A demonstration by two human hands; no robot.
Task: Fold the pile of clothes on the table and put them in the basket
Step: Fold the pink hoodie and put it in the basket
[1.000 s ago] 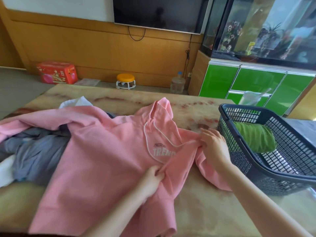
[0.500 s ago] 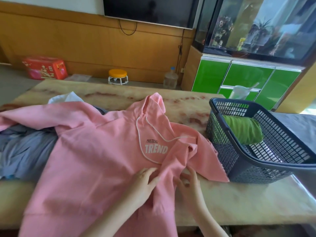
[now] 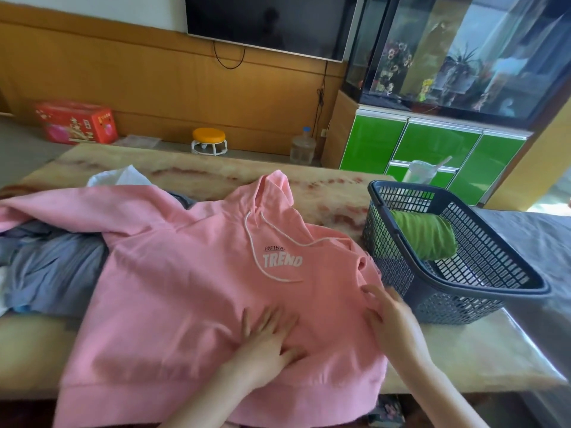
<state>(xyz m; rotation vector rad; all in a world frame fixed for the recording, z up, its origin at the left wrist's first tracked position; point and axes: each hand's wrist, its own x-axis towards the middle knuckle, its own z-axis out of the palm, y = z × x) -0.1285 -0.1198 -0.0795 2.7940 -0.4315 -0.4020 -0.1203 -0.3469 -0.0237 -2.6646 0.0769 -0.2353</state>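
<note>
A pink hoodie (image 3: 173,291) with "TREND" printed on its chest lies front-up across the marble table (image 3: 463,359), its hem hanging over the near edge. My left hand (image 3: 265,341) presses flat on its lower front, fingers spread. My right hand (image 3: 392,319) rests with straight fingers on the hoodie's right side, where the sleeve is bunched against the basket. The dark plastic basket (image 3: 482,285) stands at the right and holds a rolled green garment (image 3: 426,236). A pile of grey-blue clothes (image 3: 52,267) lies at the left, partly under the hoodie's other sleeve.
A white garment (image 3: 117,177) peeks out behind the hoodie at the far left. A plastic cup with a straw (image 3: 421,171) stands beyond the basket. Past the table are a green cabinet (image 3: 432,152), an orange stool (image 3: 209,140) and a red box (image 3: 75,122).
Both hands have let go of the folded-in right sleeve and side. They now lie flat on the hoodie's front, which looks smoother.
</note>
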